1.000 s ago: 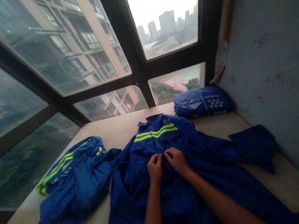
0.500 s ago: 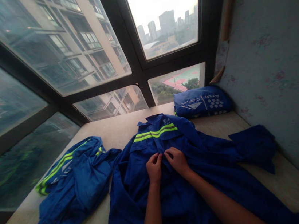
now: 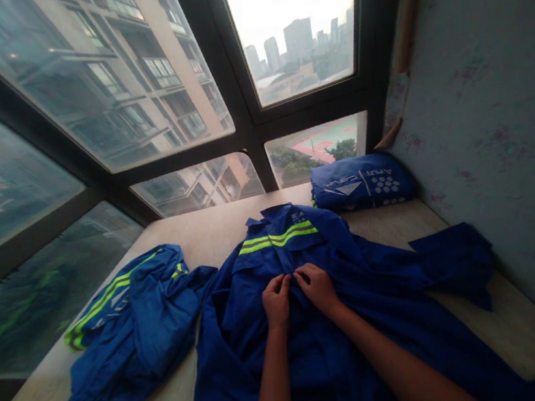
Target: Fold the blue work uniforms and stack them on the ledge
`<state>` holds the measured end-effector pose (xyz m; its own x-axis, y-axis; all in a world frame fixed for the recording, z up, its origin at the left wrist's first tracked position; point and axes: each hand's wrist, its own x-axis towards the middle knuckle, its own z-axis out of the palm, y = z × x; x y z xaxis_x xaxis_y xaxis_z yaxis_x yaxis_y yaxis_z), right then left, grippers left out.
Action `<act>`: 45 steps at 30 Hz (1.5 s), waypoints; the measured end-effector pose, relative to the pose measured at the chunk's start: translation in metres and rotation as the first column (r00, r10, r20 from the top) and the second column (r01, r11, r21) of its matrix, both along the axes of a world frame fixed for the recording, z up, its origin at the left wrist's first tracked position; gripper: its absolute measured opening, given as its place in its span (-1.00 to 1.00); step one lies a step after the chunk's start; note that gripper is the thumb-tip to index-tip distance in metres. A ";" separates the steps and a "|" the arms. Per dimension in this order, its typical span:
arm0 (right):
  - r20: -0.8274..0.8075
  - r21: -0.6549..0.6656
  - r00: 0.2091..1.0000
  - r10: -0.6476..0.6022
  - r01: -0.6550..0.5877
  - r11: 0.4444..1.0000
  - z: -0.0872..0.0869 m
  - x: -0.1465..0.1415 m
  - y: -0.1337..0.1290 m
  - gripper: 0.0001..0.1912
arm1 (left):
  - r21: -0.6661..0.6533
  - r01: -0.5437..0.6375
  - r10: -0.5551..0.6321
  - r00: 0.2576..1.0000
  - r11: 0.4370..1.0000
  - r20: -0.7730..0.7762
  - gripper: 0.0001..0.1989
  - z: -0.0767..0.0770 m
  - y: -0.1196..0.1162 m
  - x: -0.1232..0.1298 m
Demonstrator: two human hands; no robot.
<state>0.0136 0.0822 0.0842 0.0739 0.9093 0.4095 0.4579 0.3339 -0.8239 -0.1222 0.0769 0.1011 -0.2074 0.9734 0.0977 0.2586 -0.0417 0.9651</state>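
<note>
A dark blue work jacket (image 3: 262, 313) lies spread out in front of me, its collar toward the window and a yellow-and-grey reflective band across the chest. My left hand (image 3: 277, 301) pinches the front placket just below the chest, left of the middle. Close beside it, my right hand (image 3: 315, 286) pinches the same placket from the right, thumb and fingertips together. The two sets of fingertips almost touch. Whatever small fastening may be between them is hidden.
To the left lies a crumpled blue garment (image 3: 137, 336) with yellow reflective stripes. A folded blue bundle with white print (image 3: 361, 183) sits at the back right, against the papered wall (image 3: 495, 131). Dark window frames (image 3: 252, 137) border the pale stone ledge (image 3: 192, 227).
</note>
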 end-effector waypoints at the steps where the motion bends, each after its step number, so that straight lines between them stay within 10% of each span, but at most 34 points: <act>1: -0.001 0.001 1.000 0.001 -0.001 1.000 0.000 0.000 0.000 -0.81 | 0.000 0.005 -0.005 1.000 1.000 0.000 -0.65 0.001 0.000 0.000; 45: 0.071 -0.025 0.997 0.010 -0.008 1.000 -0.003 -0.002 0.001 -0.81 | -0.050 -0.028 0.034 0.990 0.998 0.140 -0.65 0.001 -0.003 -0.002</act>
